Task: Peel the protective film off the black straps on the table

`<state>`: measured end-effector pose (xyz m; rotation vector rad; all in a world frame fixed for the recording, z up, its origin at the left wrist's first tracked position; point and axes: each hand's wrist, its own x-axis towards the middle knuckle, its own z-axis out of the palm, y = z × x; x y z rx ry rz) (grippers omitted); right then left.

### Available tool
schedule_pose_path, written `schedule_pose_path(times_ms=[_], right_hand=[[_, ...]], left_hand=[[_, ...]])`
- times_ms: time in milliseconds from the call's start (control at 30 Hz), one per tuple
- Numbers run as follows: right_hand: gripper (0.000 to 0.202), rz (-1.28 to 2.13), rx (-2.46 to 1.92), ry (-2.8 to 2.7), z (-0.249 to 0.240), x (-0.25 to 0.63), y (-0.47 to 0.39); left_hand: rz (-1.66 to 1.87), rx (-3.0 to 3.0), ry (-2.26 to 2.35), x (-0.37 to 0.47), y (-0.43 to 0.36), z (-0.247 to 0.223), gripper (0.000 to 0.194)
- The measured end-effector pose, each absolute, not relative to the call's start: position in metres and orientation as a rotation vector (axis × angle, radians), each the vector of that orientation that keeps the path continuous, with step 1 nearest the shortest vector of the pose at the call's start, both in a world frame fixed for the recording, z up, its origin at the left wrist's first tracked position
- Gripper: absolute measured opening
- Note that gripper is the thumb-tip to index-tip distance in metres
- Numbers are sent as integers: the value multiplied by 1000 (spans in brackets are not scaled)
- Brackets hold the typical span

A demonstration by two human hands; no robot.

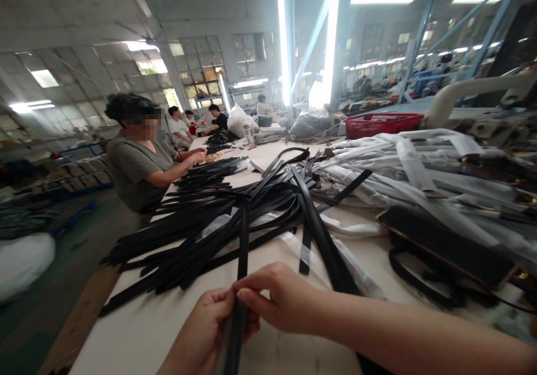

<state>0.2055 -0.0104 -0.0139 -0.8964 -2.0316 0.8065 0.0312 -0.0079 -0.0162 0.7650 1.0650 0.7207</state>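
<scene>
Both hands meet on one black strap (243,240) near the bottom middle of the head view. My left hand (212,322) is closed around it from the left, fingers curled behind. With thumb and fingertips, my right hand (281,299) pinches the same strap just above. From there the strap runs away from me into a heap of black straps (201,235) spread over the pale tabletop (138,330). Another long black strap (323,235) passes behind my right wrist. What the fingers do on the strap's far side is hidden.
White-wrapped straps (377,168) pile up at the right, beside a black padded block (448,246). A red basket (381,124) and a beige machine arm (470,95) stand behind. A co-worker (138,162) handles small pieces at the table's left edge. Further people sit beyond.
</scene>
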Motion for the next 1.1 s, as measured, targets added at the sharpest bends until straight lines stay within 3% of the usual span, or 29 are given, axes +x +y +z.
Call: schedule_pose_path(times_ms=[267,367,533,767,900,967,1100], right_hand=[[54,1142,-1025,-1240,-37,223,50],[46,1198,-970,-1200,-37,222,51],[25,998,-916,-1640,-28,206,14],[23,1006,-855,-1695,-34,197,6],[33,1161,-852,-1436,-35,204,8],[40,1261,-848,-1353,-33,207,3],[52,1590,-876,-1496,-33,213,-7]], left_hand=[[565,900,1113,29,-13,-11,33],[592,899,1118,32,-13,-15,33],[656,945,1087,31,-12,-14,36],[660,1018,1020,26,-20,0,42],[633,981,922,19,-66,7,49],[695,959,1029,10,-108,6,40],[1137,706,1391,-26,-218,-16,29]])
